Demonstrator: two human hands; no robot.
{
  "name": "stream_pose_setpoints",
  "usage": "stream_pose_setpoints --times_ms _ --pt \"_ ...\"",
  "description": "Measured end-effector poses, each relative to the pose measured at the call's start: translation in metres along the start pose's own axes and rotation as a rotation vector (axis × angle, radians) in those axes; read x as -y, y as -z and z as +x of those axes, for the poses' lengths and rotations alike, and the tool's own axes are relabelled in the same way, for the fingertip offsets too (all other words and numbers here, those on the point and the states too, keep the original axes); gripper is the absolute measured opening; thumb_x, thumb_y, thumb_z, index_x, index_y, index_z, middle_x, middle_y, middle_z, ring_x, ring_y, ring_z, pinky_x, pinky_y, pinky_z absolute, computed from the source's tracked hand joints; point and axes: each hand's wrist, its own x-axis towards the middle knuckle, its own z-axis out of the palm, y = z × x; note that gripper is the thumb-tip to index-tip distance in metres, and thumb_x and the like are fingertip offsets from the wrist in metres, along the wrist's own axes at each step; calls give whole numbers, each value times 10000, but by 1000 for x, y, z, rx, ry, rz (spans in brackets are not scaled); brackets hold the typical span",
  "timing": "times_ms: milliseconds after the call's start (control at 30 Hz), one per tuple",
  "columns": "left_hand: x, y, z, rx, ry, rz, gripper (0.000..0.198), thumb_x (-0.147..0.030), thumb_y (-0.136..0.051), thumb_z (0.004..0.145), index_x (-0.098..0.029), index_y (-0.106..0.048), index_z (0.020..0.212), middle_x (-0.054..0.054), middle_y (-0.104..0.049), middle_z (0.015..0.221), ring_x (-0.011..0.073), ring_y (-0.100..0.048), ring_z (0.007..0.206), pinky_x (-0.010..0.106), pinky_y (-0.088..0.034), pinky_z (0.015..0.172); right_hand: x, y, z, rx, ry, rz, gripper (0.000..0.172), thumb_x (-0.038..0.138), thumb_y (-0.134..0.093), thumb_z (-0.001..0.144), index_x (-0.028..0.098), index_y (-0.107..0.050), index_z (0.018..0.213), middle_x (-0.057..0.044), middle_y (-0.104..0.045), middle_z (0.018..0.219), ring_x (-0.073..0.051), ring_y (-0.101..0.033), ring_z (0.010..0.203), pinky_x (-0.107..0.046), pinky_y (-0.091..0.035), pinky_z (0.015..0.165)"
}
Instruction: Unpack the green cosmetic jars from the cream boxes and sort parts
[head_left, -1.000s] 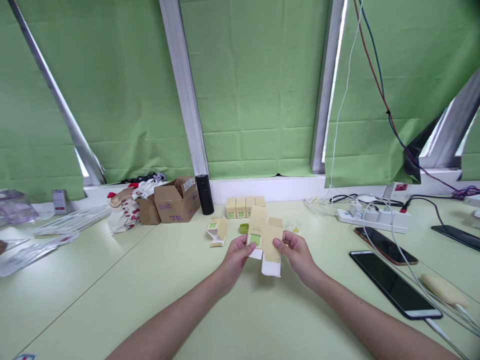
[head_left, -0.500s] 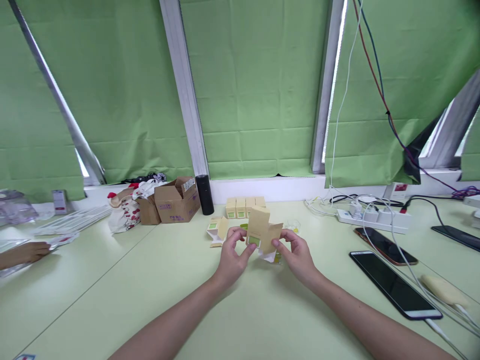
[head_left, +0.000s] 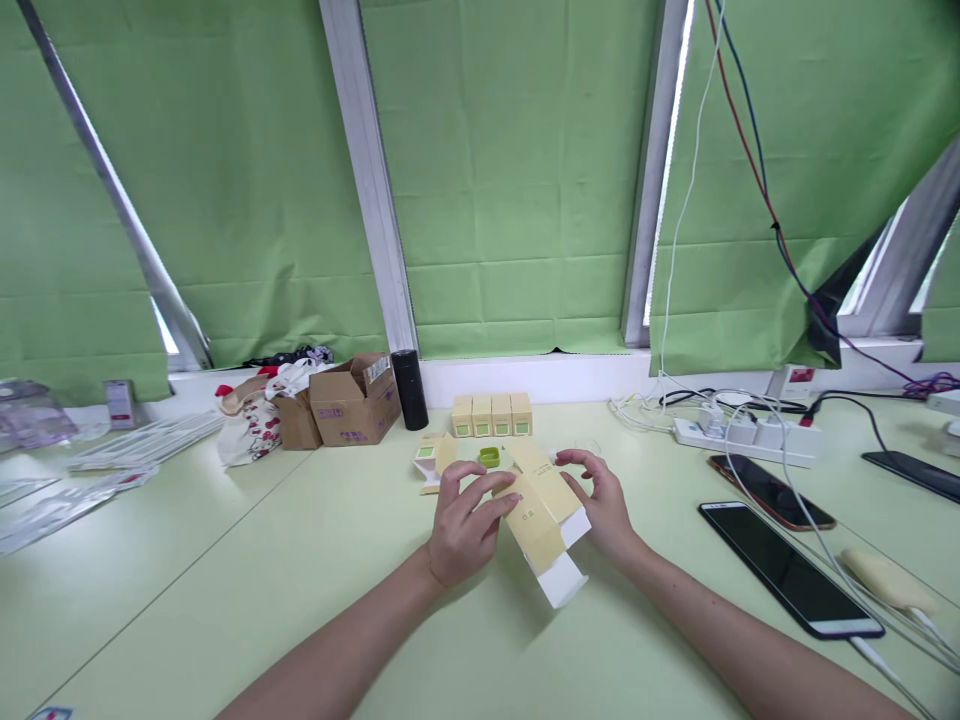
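A small yellow-tan cardboard box [head_left: 541,502], its white inner flaps spread toward me, is held above the table between both hands. My left hand [head_left: 471,520] grips its left side, with fingers bent over the printed face. On the far right side, my right hand [head_left: 604,500] pinches the box, its fingertips partly hidden behind the card. Just beyond sits a small green tray-like piece [head_left: 489,457]. An opened box [head_left: 435,462] with a green label lies left of it. Behind stands a row of several closed boxes [head_left: 491,415] of the same kind.
To the right lie two phones [head_left: 791,570], [head_left: 772,490], a cream power bank [head_left: 889,580], white cables and a power strip [head_left: 746,440]. A brown carton [head_left: 356,400], black cylinder [head_left: 409,390] and patterned bag [head_left: 255,425] stand back left. Plastic packets [head_left: 82,505] lie at far left.
The box has been turned over, so its printed face and white flaps now show. The green piece is now in plain view. Another person's hand at the far left has gone from view.
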Motion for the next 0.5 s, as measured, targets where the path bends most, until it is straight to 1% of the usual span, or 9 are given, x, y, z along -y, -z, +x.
stream_pose_setpoints --times_ms 100,200,267,333,400,467,500 --pt "1 0 -1 8 -6 30 260 -109 -632 896 -331 -746 968 44 -786 1096 295 -563 1044 505 -485 881 -7 1 3 -1 -32 -18 243 377 -616 848 257 -678 1050 -78 -725 1108 -304 -607 1095 -447 -385 943" --pt "1 0 3 -44 -38 80 269 -84 -620 892 -307 -738 987 47 -789 1058 280 -582 1025 488 -513 857 -13 1 5 -12 -49 -31 267 391 -612 836 247 -673 1053 -77 -737 1075 -307 -617 1082 -443 -386 931" --pt "1 -1 6 -91 -49 73 290 -59 -605 892 -287 -727 1023 47 -789 1021 269 -591 1019 466 -525 839 -16 0 6 -31 -46 -41 274 393 -607 833 242 -673 1052 -76 -743 1059 -305 -623 1069 -434 -391 918" --pt "4 -1 9 -117 -25 48 301 -52 -607 895 -273 -714 1069 48 -785 997 258 -595 999 449 -530 833 -18 0 7 -48 -34 -54 271 388 -601 835 240 -675 1049 -73 -746 1042 -300 -629 1054 -423 -398 904" --pt "11 -1 11 -119 58 34 259 -92 -638 900 -262 -713 1080 53 -777 972 252 -599 967 440 -534 832 -21 -1 7 -56 -26 -64 264 389 -600 841 240 -678 1043 -71 -750 1022 -297 -633 1044 -417 -403 896" --pt "23 0 13 -138 203 34 159 -180 -683 898 -249 -726 1035 59 -760 919 252 -609 942 428 -539 830 -23 -1 7 -56 -25 -68 259 397 -600 850 240 -682 1039 -73 -751 1014 -297 -634 1044 -420 -405 903" --pt "30 0 13 -171 301 44 116 -229 -699 892 -241 -732 1002 62 -746 897 255 -618 944 419 -543 832 -24 -1 7 -54 -26 -69 259 402 -598 856 239 -683 1040 -76 -752 1015 -298 -633 1047 -422 -405 908"
